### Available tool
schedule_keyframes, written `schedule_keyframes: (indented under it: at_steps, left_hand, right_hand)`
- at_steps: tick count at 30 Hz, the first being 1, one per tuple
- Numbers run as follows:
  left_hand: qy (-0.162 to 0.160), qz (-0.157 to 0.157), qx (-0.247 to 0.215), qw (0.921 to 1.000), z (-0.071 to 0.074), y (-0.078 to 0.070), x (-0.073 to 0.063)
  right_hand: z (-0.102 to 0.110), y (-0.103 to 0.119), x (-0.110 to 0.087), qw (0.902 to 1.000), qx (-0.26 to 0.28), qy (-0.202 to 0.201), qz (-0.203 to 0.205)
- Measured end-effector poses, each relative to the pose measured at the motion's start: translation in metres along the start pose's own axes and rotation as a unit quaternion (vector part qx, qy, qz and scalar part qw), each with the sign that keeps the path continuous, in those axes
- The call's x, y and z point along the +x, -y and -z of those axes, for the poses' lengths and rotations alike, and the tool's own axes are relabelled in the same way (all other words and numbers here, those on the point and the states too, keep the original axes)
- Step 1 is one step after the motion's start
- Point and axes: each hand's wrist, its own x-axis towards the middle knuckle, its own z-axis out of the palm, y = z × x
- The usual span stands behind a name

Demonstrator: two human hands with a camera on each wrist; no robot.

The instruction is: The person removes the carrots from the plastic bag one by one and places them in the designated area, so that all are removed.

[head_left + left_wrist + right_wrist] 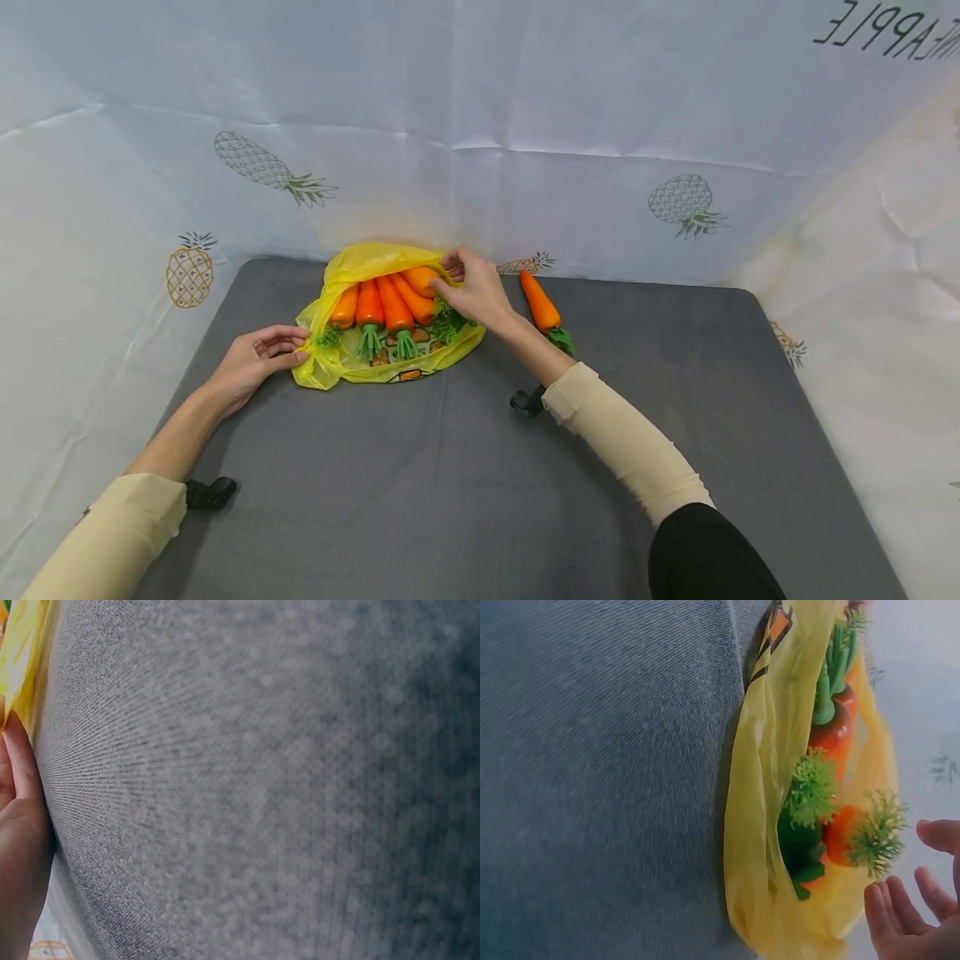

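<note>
Five or more carrots lie in the yellow bag, a little left of centre in the head view, and we count that part of the bagging as done. Their green tops point toward the bottom of the frame, and the bag's mouth gapes that way too, so we see straight in. Some could be hidden deeper in the plastic; we cannot give a full count.

One lone carrot lies outside, right of the bag and well apart from it, near the far edge of the gray table. By our judgement it is what remains, along with closing the bag, if that is wanted; we would call the work mostly finished.

At the bag's left side, the left hand pinches the plastic rim between thumb and fingers. At its upper right corner, the right hand has its fingers bent loosely and apart; in the right wrist view, at the lower right, we see nothing grasped between them. Whether its fingertips touch the rim, we cannot tell. Neither hand is on the lone carrot.
</note>
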Motion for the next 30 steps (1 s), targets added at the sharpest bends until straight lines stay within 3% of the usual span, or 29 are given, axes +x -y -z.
schedule_keyframes:
  at_steps: [20, 30]
  left_hand:
    - [-0.003, 0.005, 0.02, 0.9998, -0.001, -0.002, -0.002]
    - [-0.002, 0.0, 0.018, 0.9998, -0.001, -0.002, -0.001]
  right_hand:
    - [-0.034, -0.009, 0.011, 0.9982, -0.051, 0.018, -0.024]
    - [-0.035, -0.01, 0.008, 0.998, -0.055, 0.011, -0.028]
